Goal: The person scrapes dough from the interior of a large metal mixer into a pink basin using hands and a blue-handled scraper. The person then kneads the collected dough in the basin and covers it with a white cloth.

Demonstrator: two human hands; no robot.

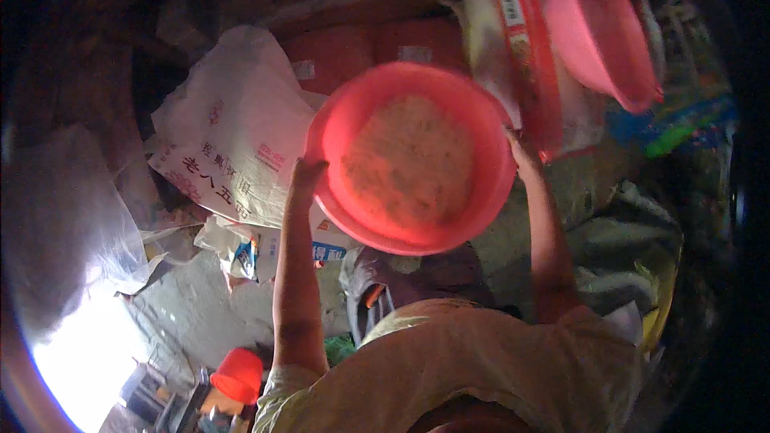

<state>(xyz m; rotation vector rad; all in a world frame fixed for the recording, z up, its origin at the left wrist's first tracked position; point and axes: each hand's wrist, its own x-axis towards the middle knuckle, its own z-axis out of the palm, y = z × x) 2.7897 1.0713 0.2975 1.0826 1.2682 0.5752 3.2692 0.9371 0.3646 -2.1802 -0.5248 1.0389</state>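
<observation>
A round red plastic basin (337, 216) is held up in front of my body, with a mass of brownish, grainy-looking material (415, 162) in its bottom; what it is I cannot tell. My left hand (310, 174) grips the basin's rim at the left, thumb over the edge. On the opposite side my right hand (520, 150) holds the rim, its fingers partly hidden behind the wall. Just beyond the left hand lies a large white printed sack (240, 108).
Upper right, a pink plastic basin (601, 36) leans tilted beside a red and white printed sack (529, 60). Reddish boxes (337, 51) stand behind. A small red bucket (237, 376) is at the lower left, near bright light. Crumpled sacking (625, 276) lies at the right.
</observation>
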